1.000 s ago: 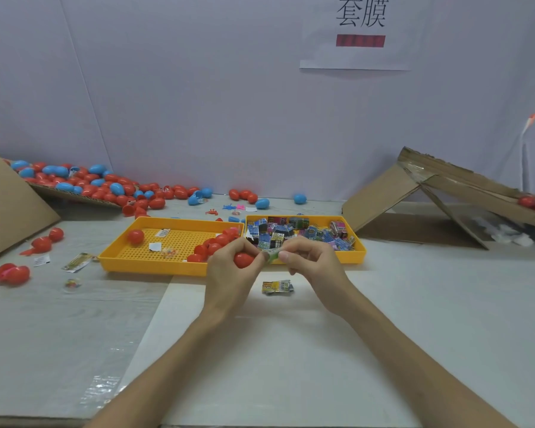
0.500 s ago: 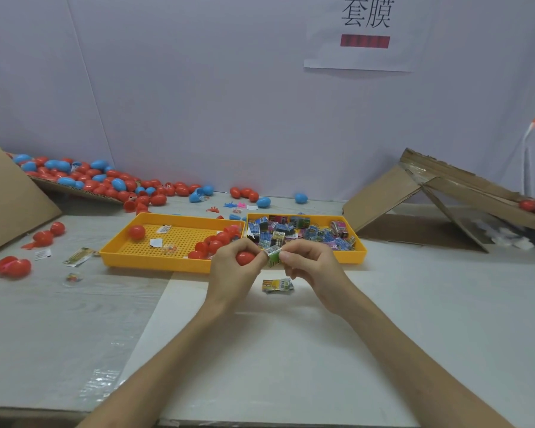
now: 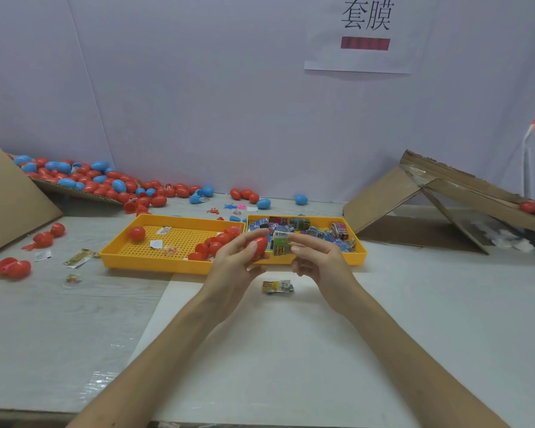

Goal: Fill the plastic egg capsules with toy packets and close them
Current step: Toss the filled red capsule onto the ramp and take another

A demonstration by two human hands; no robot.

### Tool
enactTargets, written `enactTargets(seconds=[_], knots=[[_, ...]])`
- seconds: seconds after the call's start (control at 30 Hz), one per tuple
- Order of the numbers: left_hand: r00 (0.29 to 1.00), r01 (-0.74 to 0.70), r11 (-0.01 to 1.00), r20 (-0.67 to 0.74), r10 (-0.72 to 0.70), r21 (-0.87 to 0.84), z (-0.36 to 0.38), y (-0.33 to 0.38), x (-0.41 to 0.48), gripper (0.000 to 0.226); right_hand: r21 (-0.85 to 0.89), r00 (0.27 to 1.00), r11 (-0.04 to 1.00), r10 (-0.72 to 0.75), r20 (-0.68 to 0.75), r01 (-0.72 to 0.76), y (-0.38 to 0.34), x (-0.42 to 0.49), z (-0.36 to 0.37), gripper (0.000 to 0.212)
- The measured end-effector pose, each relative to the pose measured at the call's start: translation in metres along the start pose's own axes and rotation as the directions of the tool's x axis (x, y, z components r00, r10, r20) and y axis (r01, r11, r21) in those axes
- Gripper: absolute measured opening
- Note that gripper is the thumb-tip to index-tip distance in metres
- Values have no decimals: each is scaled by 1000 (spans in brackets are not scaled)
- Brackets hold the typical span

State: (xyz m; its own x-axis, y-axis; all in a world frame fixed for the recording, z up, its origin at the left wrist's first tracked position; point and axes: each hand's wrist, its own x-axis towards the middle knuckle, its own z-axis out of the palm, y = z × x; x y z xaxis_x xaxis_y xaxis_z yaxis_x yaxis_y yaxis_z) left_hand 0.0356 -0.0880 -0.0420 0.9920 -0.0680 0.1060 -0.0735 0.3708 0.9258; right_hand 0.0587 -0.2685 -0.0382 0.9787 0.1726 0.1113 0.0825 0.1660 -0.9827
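So here's the bit that matters: your left hand [image 3: 232, 267] has the red egg capsule [image 3: 260, 246] pinched between thumb and fingers [image 3: 248, 240]. The green toy packet [image 3: 281, 245] sits right beside it on its right side, touching it or as good as. That packet is pinched in the fingers [image 3: 306, 240] of your right hand [image 3: 321, 264].

Both are held up off the surface [image 3: 290, 350], in front of the near rim of the packet tray [image 3: 360, 253]. The packet looks roughly upright, printed face toward you, and the capsule's long axis leans up and to the right. I honestly can't tell whether the capsule's open mouth faces the packet, since your thumb covers part of it.

My guess is you're mid-stuffing, so the right hand does the work, pushing leftward into the capsule while the left just braces. The packet looks about as wide as the capsule, so it may need folding or squashing first. There's a spare packet [image 3: 277, 286] lying flat on the surface just below your hands, and more red capsules in the egg tray [image 3: 155, 267] to the left.
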Motion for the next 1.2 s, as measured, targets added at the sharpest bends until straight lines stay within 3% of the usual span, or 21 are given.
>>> enactTargets(seconds=[0.17,0.53,0.7,1.0,1.2], knots=[[996,-49,998,-74,47,-26,-1,0,0,51,59,999,998,-1,-32,3,-4,1,-4,26],[994,-107,991,-30,109,80,-3,-1,1,35,5,999,1000,-28,23,28,-4,0,-5,45],[990,-133,987,-43,137,93,-2,-3,0,40,-14,999,999,-34,22,35,-3,0,-6,43],[998,-58,988,26,55,145,-1,-9,1,29,-30,999,998,-48,22,49,-2,2,-7,45],[993,-122,974,16,121,190,-4,-9,3,33,-67,998,996,-59,22,60,-3,0,-6,39]])
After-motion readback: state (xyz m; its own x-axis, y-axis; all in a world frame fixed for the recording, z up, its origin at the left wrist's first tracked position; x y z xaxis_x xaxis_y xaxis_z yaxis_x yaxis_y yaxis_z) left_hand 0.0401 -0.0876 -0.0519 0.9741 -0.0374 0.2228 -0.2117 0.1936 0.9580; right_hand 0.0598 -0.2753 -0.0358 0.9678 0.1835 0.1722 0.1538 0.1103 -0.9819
